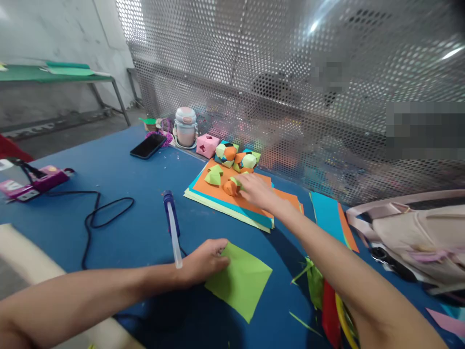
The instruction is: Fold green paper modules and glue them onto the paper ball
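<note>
My left hand (208,261) grips the left corner of a lime-green paper square (247,278) between thumb and fingers, low over the blue table. The square has a faint crease. Farther forward, my right hand (256,190) reaches over a stack of coloured paper (228,209). Its closed fingertips are on a small orange and green folded paper piece (231,187). Left of that piece lies a green folded paper piece (214,175). Behind them stand multicoloured folded paper models (228,154) and a pink paper cube (207,145).
A blue glue gun (170,213) with a clear glue stick lies left of centre, its cord near a purple power strip (43,180). A phone (148,146) and food jar (185,127) are farther back. Red-handled scissors (330,315), green scraps and a beige bag (421,237) lie right. A perforated metal panel (232,72) borders the table.
</note>
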A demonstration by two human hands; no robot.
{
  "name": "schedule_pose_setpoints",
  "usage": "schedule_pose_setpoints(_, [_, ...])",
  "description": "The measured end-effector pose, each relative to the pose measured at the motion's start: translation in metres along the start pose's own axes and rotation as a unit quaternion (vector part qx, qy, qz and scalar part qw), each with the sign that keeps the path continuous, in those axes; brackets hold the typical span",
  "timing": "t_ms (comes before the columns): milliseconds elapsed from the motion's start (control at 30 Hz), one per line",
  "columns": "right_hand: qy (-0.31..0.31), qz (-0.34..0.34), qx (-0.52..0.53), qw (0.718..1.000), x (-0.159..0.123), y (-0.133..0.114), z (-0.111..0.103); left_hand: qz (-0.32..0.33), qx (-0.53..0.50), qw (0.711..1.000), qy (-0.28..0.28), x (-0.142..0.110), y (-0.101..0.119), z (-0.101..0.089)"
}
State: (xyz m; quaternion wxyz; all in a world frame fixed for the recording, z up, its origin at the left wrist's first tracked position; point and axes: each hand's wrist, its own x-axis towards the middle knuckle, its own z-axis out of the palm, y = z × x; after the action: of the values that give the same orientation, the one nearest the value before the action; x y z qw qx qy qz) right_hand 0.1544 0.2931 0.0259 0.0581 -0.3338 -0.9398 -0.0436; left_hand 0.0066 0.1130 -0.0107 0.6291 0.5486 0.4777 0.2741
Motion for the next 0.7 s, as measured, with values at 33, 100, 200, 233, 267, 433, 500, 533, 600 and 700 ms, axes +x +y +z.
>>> schedule_pose_setpoints(33, [-0.01, -0.005, -0.003, 1.0, 0.011, 0.003, 0.006, 0.011, 0.009, 1.0, -0.001, 0.0, 0.0, -0.001])
schedule_pose_setpoints(100, [-0.029, -0.011, -0.01, 0.999, 0.027, 0.009, 0.015, 0.037, 0.033, 0.999, -0.002, -0.001, 0.001, -0.004])
schedule_pose_setpoints(200, [-0.052, -0.017, -0.02, 0.998, 0.041, 0.016, 0.024, 0.057, 0.056, 0.997, 0.002, -0.002, 0.001, -0.005])
schedule_pose_setpoints(233, [-0.058, -0.02, -0.022, 0.998, 0.045, 0.017, 0.026, 0.057, 0.054, 0.997, 0.0, -0.002, 0.001, -0.006])
schedule_pose_setpoints(267, [-0.063, -0.023, -0.024, 0.997, 0.048, 0.018, 0.027, 0.054, 0.047, 0.997, -0.005, -0.002, 0.001, -0.005])
schedule_pose_setpoints(433, [-0.06, -0.036, -0.017, 0.997, 0.057, 0.014, 0.031, 0.045, 0.038, 0.998, -0.01, -0.003, 0.0, -0.005])
schedule_pose_setpoints(500, [-0.06, -0.04, -0.01, 0.997, 0.056, 0.014, 0.03, 0.049, 0.056, 0.997, -0.002, -0.003, 0.0, -0.005])
schedule_pose_setpoints(533, [-0.063, -0.04, -0.005, 0.997, 0.055, 0.015, 0.028, 0.048, 0.061, 0.997, -0.002, -0.003, -0.001, -0.006])
schedule_pose_setpoints(600, [-0.071, -0.037, 0.006, 0.997, 0.05, 0.018, 0.023, 0.046, 0.06, 0.997, -0.007, -0.003, -0.001, -0.006])
schedule_pose_setpoints(700, [-0.072, -0.017, 0.031, 0.997, 0.038, 0.022, 0.013, 0.053, 0.06, 0.997, -0.008, -0.003, 0.0, -0.006])
